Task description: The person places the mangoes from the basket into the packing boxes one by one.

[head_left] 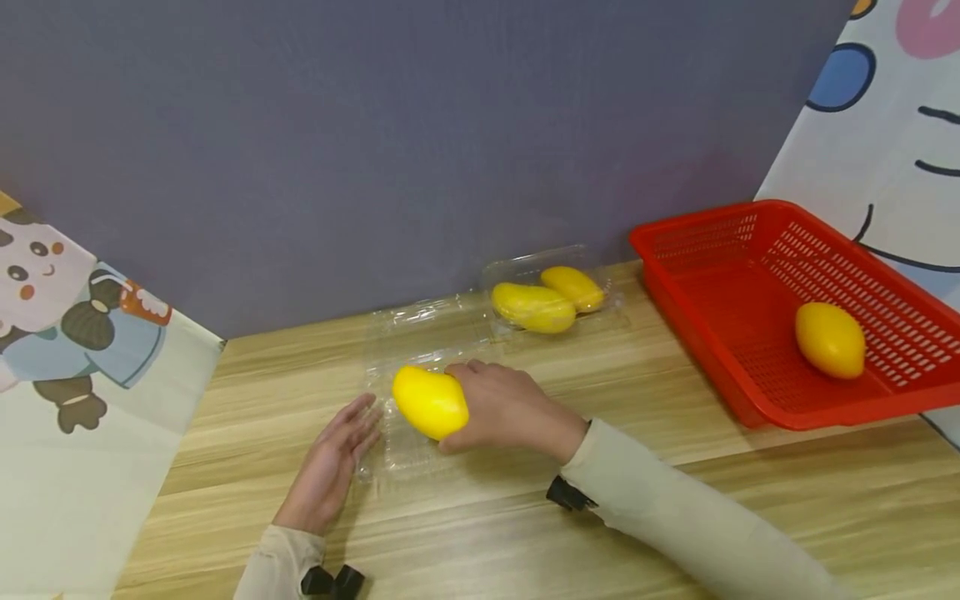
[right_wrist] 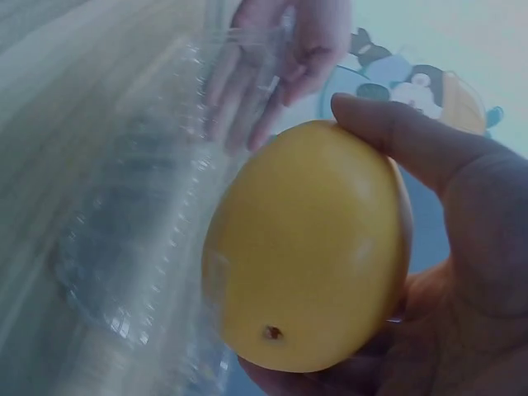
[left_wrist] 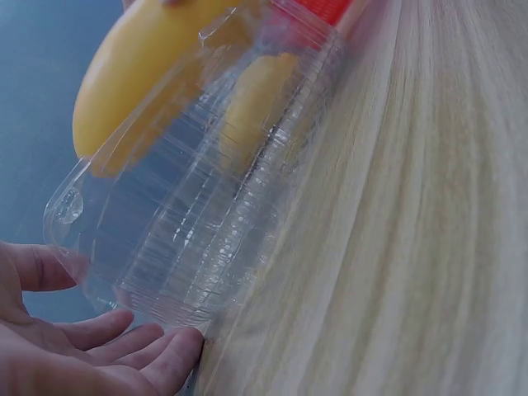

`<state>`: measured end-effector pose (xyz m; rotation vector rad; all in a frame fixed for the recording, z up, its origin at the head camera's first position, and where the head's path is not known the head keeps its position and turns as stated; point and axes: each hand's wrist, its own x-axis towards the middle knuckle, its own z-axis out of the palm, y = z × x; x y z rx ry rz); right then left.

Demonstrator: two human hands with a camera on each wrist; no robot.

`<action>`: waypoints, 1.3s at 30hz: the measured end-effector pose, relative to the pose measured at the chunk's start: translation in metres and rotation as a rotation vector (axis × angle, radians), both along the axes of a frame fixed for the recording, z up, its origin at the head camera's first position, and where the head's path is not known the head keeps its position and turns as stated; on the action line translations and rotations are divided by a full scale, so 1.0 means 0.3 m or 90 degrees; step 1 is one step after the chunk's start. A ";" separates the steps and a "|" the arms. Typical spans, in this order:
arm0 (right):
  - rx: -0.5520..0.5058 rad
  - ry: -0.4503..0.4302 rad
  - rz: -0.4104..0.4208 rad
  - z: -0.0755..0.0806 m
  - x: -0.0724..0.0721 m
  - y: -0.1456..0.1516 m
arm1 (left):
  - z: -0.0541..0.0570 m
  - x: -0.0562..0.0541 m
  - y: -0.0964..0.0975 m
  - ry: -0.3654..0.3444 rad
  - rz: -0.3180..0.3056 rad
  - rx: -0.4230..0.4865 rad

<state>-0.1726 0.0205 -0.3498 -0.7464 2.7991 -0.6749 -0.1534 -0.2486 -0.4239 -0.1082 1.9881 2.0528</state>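
Note:
A yellow mango (head_left: 429, 402) is gripped by my right hand (head_left: 506, 412), held above a clear plastic clamshell box (head_left: 411, 457) that lies open on the table. In the right wrist view the thumb and fingers wrap round the mango (right_wrist: 305, 247), its stem dimple facing the camera. My left hand (head_left: 330, 467) is at the box's left end, with fingers straight and relaxed. In the left wrist view those fingers (left_wrist: 169, 359) lie against the end of the box (left_wrist: 181, 247), thumb by its rim. The hand does not curl round it.
Behind and to the right stands another clear box (head_left: 525, 268) with two mangoes (head_left: 534, 308) inside. A red slotted basket (head_left: 697, 342) at the right holds one mango (head_left: 830, 340). A grey panel (head_left: 420, 167) closes off the back of the wooden table (head_left: 480, 542).

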 end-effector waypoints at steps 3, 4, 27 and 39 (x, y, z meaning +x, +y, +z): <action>0.006 -0.004 0.008 -0.025 -0.015 -0.031 | 0.002 0.000 -0.001 0.002 -0.002 -0.003; 0.007 -0.007 0.009 -0.033 -0.020 -0.042 | 0.003 -0.001 0.000 0.001 0.000 -0.004; 0.119 0.056 -0.043 -0.153 -0.004 -0.240 | -0.010 -0.003 -0.002 -0.032 0.035 -0.010; 0.078 0.051 -0.075 -0.163 0.004 -0.253 | -0.013 -0.011 0.001 -0.048 0.040 0.006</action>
